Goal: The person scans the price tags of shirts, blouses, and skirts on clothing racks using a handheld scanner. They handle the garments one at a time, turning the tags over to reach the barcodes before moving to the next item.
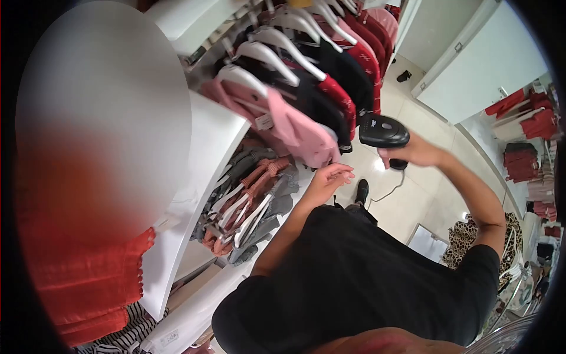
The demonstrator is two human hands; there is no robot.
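Observation:
My right hand (pixel 417 150) is wrapped round the handle of a black handheld scanner (pixel 384 131), whose cable hangs down towards the floor. My left hand (pixel 331 182) is just below the hem of a pink garment (pixel 295 127), with its fingers loosely bent and nothing visible in them. The pink garment hangs on a white hanger (pixel 243 78) at the near end of a rail and has a white tag (pixel 263 122). Behind it hang black garments (pixel 321 94) and red garments (pixel 365 59), also on white hangers.
Small grey and rust clothes (pixel 253 194) hang under a white shelf (pixel 203 141). An orange-red garment (pixel 88 277) is at the left, below a blurred area. A white door (pixel 483 59) stands at the upper right. Leopard-print cloth (pixel 463 242) and more clothes are on the right.

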